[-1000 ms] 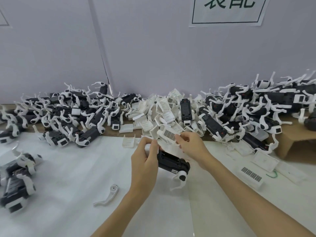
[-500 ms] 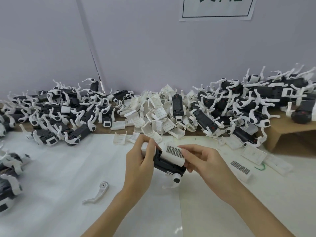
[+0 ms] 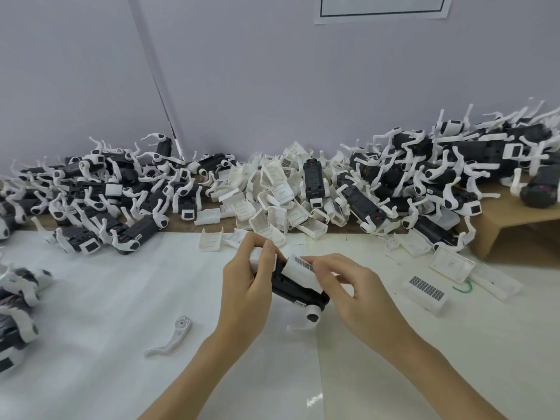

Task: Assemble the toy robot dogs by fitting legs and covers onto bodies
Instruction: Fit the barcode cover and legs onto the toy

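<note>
My left hand (image 3: pixel 245 286) grips the front end of a black toy dog body (image 3: pixel 295 291), held tilted above the white table. My right hand (image 3: pixel 348 286) pinches a white cover (image 3: pixel 303 272) with a dark grille, which sits on top of the body. One white leg (image 3: pixel 309 319) hangs from the body's lower right end. A loose white leg (image 3: pixel 171 338) lies on the table to the left of my left forearm.
White covers (image 3: pixel 272 195) are heaped at the back centre. Piles of assembled dogs lie at the back left (image 3: pixel 100 195) and back right (image 3: pixel 439 171). More dogs (image 3: pixel 18 304) lie at the left edge. Loose covers (image 3: pixel 424 294) and a cardboard piece (image 3: pixel 515 219) lie to the right.
My right hand brought the white cover down from the pile onto the black body. Both hands stayed near the table's middle; the camera tilted down.
</note>
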Demonstrator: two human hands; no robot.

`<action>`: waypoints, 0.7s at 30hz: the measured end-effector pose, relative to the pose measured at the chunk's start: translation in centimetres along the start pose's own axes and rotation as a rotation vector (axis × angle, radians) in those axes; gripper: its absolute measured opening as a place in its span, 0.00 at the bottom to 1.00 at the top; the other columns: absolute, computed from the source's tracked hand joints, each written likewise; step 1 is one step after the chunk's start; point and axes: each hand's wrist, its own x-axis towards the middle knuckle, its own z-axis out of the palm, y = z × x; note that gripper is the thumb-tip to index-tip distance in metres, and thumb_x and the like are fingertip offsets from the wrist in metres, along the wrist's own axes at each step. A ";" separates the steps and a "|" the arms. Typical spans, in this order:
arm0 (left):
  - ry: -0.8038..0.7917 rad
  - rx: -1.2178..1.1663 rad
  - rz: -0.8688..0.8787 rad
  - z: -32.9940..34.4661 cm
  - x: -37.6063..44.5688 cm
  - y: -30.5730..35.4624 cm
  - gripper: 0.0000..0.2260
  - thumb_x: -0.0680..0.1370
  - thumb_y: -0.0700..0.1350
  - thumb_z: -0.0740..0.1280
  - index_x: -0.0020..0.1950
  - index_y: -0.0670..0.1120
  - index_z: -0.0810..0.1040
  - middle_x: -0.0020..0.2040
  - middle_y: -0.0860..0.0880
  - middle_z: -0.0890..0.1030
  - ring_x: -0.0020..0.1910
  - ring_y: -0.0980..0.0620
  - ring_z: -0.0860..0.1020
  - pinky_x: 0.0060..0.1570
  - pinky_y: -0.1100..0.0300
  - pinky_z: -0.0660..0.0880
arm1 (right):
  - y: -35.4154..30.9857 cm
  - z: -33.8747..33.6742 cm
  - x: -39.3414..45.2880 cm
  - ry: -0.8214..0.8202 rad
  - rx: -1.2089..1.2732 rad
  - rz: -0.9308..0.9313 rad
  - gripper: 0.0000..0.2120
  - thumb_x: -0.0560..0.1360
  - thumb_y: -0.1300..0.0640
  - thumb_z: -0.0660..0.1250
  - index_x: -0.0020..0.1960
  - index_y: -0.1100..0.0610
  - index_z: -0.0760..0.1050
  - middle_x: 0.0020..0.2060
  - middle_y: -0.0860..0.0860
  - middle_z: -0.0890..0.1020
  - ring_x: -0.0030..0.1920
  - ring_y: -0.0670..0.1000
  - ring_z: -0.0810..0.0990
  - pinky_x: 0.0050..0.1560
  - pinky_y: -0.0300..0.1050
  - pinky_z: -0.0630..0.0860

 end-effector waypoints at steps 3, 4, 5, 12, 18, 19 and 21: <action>-0.007 0.026 0.027 0.0 0.0 0.2 0.13 0.83 0.51 0.60 0.46 0.44 0.76 0.34 0.55 0.81 0.31 0.57 0.75 0.34 0.67 0.69 | 0.1 0.4 -0.2 -0.005 -0.060 -0.008 0.19 0.77 0.40 0.68 0.65 0.45 0.82 0.54 0.35 0.81 0.58 0.40 0.80 0.56 0.30 0.72; -0.009 0.032 0.026 0.1 0.0 0.2 0.13 0.83 0.51 0.60 0.46 0.44 0.76 0.33 0.56 0.80 0.30 0.57 0.75 0.33 0.68 0.69 | 0.0 0.4 -0.1 0.008 -0.028 0.001 0.17 0.78 0.44 0.70 0.65 0.45 0.82 0.54 0.36 0.81 0.58 0.40 0.80 0.57 0.31 0.73; -0.013 0.032 0.021 0.1 -0.1 0.1 0.13 0.83 0.51 0.60 0.46 0.45 0.76 0.30 0.56 0.78 0.27 0.56 0.72 0.31 0.67 0.67 | 0.0 0.4 0.0 0.029 0.024 0.011 0.15 0.78 0.47 0.71 0.65 0.44 0.82 0.54 0.38 0.82 0.59 0.40 0.81 0.57 0.33 0.74; -0.026 -0.018 -0.013 -0.1 -0.1 0.3 0.16 0.80 0.61 0.60 0.46 0.50 0.75 0.31 0.40 0.76 0.28 0.37 0.70 0.31 0.52 0.65 | -0.3 0.7 -0.5 0.005 0.044 -0.121 0.15 0.79 0.54 0.74 0.64 0.42 0.79 0.60 0.40 0.83 0.63 0.47 0.80 0.61 0.36 0.75; -0.019 -0.005 -0.024 0.1 -0.1 0.0 0.15 0.80 0.60 0.60 0.47 0.49 0.75 0.34 0.48 0.77 0.29 0.49 0.71 0.32 0.56 0.67 | 0.2 0.8 -0.8 -0.011 -0.085 -0.160 0.15 0.77 0.50 0.75 0.60 0.43 0.74 0.58 0.40 0.81 0.62 0.43 0.78 0.58 0.29 0.70; -0.031 -0.001 -0.023 0.1 -0.1 -0.1 0.16 0.80 0.61 0.60 0.47 0.50 0.75 0.33 0.49 0.77 0.29 0.52 0.70 0.31 0.59 0.66 | 0.3 0.9 -0.8 -0.011 -0.114 -0.171 0.14 0.76 0.48 0.73 0.59 0.43 0.73 0.58 0.41 0.81 0.62 0.44 0.77 0.59 0.29 0.69; -0.064 0.050 -0.004 -0.1 -0.1 -0.1 0.15 0.80 0.63 0.60 0.47 0.53 0.75 0.35 0.53 0.79 0.32 0.56 0.74 0.35 0.62 0.67 | 0.5 0.9 -0.8 -0.014 -0.127 -0.179 0.13 0.76 0.47 0.73 0.58 0.44 0.73 0.57 0.42 0.80 0.62 0.45 0.77 0.59 0.31 0.69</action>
